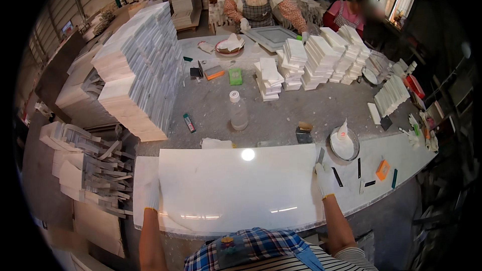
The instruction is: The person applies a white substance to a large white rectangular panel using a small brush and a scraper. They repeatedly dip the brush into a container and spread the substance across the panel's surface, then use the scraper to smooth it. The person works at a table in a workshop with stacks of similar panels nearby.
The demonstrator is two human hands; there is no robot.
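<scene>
A large polished white stone slab (236,185) lies in front of me on the near side of the workbench, reflecting the lamps. My left hand (152,194), in a white glove, is closed on the slab's left edge. At the opposite edge my right hand (325,180), also gloved, grips the slab. A grey flat blade (321,155) stands by the right fingertips; whether it is held I cannot tell. Right of that hand lie dark narrow blades (337,176) and an orange box (383,169). Beyond them sits a glass bowl (353,156) with white material inside.
A tall stack of stone tiles (135,80) rises at the left, shorter white stacks (319,60) at the back right. A clear bottle (238,114) stands mid-bench. Across it a co-worker (258,7) handles a grey panel (271,36); another person (346,15) is farther right.
</scene>
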